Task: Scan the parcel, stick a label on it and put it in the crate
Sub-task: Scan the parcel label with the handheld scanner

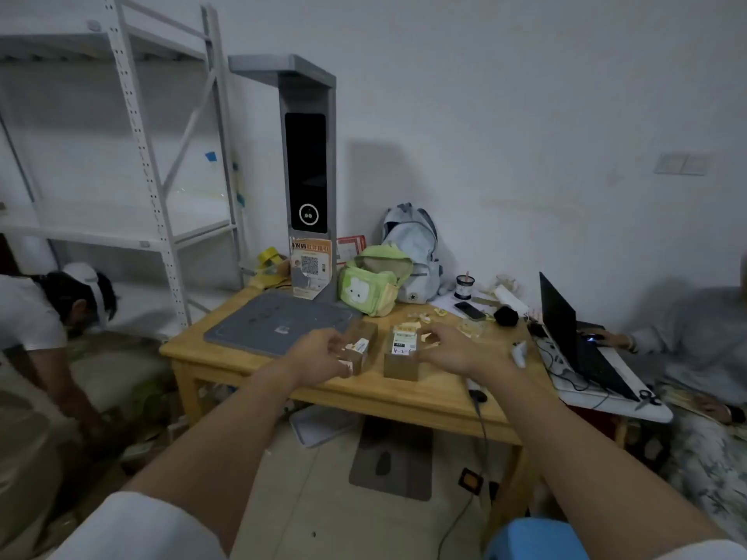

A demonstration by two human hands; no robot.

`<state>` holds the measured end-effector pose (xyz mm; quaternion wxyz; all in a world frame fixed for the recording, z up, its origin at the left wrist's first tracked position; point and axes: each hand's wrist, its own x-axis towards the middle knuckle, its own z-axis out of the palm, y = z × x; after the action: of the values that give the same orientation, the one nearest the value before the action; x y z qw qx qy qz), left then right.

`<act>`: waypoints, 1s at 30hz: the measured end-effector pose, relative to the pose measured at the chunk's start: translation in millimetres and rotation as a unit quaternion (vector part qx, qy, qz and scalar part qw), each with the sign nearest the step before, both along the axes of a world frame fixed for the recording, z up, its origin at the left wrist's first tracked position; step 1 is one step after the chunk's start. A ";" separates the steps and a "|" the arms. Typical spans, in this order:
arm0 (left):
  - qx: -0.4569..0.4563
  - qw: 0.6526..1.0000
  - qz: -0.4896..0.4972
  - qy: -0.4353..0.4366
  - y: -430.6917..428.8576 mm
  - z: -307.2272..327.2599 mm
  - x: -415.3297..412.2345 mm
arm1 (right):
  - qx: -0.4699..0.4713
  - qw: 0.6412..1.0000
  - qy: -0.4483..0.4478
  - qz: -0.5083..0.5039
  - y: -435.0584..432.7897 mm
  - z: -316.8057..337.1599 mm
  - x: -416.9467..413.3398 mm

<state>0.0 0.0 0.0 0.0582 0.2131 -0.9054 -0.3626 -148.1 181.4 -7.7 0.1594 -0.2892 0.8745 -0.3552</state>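
Head view: our left hand (319, 351) pinches small stiff brown cardboard parcel (361, 344), seems light; right hand (448, 346) spread, hovering; we'd grip parcel's side walls

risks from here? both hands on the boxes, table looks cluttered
1. Two near-identical parcels sit side by side: left hand on the left box, right hand by the labelled box. A label could go on the wrong one.
2. Loose paper scraps lie around the boxes and could stick to a fresh label.
3. No crate is in view, so the drop-off means turning away.
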 end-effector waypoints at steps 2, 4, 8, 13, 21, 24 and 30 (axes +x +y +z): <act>-0.005 1.000 -0.005 0.003 -10.3 -2.2 -12.9 | -0.012 1.000 -0.002 -0.009 -7.9 1.1 -12.9; -0.014 1.000 -0.009 -0.001 -24.9 -3.6 -30.6 | -0.020 1.000 -0.007 -0.006 -18.8 1.0 -30.0; -0.033 0.999 0.000 0.001 -59.7 1.7 -75.8 | -0.041 0.999 -0.001 0.000 -50.2 3.9 -71.7; -0.056 0.998 -0.017 -0.007 -95.8 11.8 -130.3 | -0.050 0.999 -0.006 0.014 -90.3 12.8 -121.8; 0.005 1.000 -0.001 0.002 -131.1 7.3 -196.3 | -0.058 0.998 -0.015 0.009 -124.4 10.4 -179.8; 0.018 1.000 -0.011 -0.006 -137.9 2.9 -219.6 | -0.063 0.998 -0.030 -0.005 -126.0 6.8 -196.6; 0.033 0.998 -0.048 -0.014 -154.5 -1.3 -276.3 | -0.055 0.996 -0.031 -0.063 -129.9 2.1 -243.4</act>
<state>-276.3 -154.5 -1.3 0.0215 0.1760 -0.9029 -0.3915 -391.5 51.5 -5.5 0.1476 -0.2307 0.8650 -0.4205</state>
